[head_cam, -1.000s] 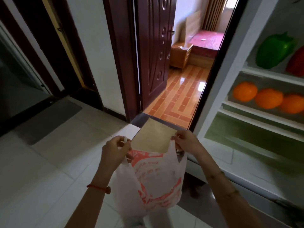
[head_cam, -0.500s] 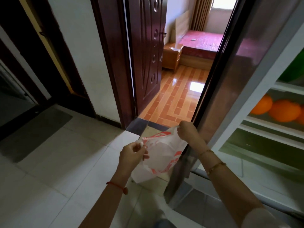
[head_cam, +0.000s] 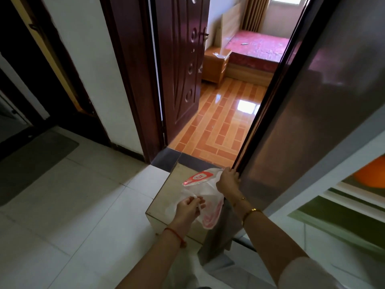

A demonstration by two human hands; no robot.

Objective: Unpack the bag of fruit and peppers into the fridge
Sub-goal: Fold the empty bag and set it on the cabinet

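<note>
Both hands hold the white plastic bag [head_cam: 205,203] with red print, stretched loosely between them over a low box [head_cam: 166,197] that stands on the pale tiled floor [head_cam: 83,205]. Her left hand [head_cam: 188,208] pinches the bag's near edge with fingers closed on the thin film, a red cord bracelet [head_cam: 176,236] on that wrist. Her right hand [head_cam: 228,180] grips the bag's far upper edge, knuckles up, right against the dark edge of the open fridge door [head_cam: 312,122]; whether the fingers also touch the door I cannot tell. A gold bracelet [head_cam: 251,212] sits on the right wrist. The bag hangs limp and flat, and nothing bulges inside it.

At the far right, inside the fridge, part of an orange [head_cam: 373,174] shows on a white shelf [head_cam: 354,197], with a greenish drawer front below it. The glossy fridge door stands wide, reflecting red from the room behind.

Beyond the hands a dark wooden door [head_cam: 181,69] stands open onto a room with orange striped floor tiles [head_cam: 218,122], a small wooden nightstand [head_cam: 215,63] and a bed [head_cam: 258,49] with a red cover. A grey mat [head_cam: 35,161] lies on the pale tiles at the left.
</note>
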